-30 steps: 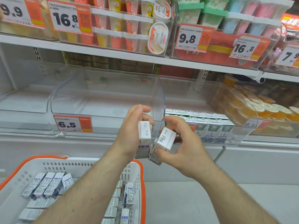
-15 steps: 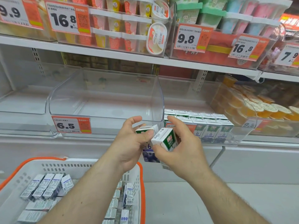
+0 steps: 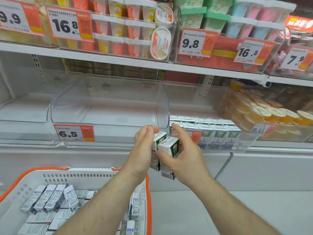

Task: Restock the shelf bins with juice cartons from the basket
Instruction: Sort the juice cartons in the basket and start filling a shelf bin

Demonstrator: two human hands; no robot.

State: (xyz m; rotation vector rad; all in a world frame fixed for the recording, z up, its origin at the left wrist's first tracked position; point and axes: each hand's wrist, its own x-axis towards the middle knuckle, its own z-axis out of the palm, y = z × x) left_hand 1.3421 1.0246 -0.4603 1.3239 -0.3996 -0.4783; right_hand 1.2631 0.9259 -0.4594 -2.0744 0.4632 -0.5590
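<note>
Both cartons, tilted apart a second ago, now upright and pressed side by side in front of the partly filled bin (image 3: pixel 250 141). Means they're squared up, probably ready to go in as a pair. Left hand (image 3: pixel 144 150) has fingers fairly straight against the left carton (image 3: pixel 158 141), right hand (image 3: pixel 184 155) wraps the right carton (image 3: pixel 171 150), thumb in front. Two cartons held. That bin: front row shows three cartons plus maybe one behind the hands, rows behind, exact count unclear. Empty bin (image 3: pixel 108 106) just left of it, 6.5 tag (image 3: pixel 73 133). Basket (image 3: pixel 149 192) below-left of it, many cartons, too jumbled to count.
</note>
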